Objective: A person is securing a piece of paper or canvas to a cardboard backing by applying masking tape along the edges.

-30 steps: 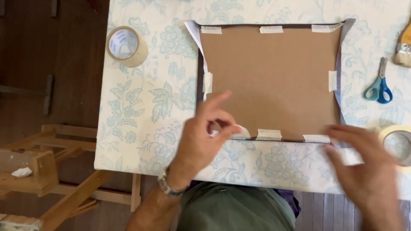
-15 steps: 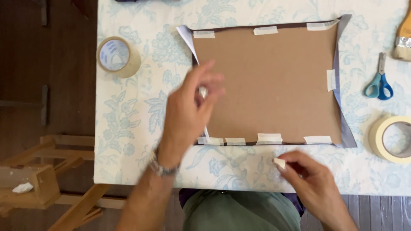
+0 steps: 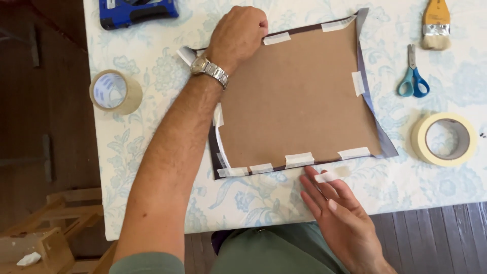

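The right hand (image 3: 340, 218) carries a short tape strip (image 3: 329, 175) on its fingertips, open grip, long axis three-to-nine. The brown board (image 3: 294, 96) edge lies at twelve o'clock, near. The left hand (image 3: 238, 35) presses the far edge, curled.

Single head-worn view, looking steeply down from above the near edge of the table (image 3: 152, 203), close range. Frame spans near edge to mid-table; left edge and floor visible. No second view to overlap.

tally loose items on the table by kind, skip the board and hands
Tape rolls: 2, tan roll and cream roll
Scissors: 1
Paintbrush: 1
Blue device: 1
Total: 5
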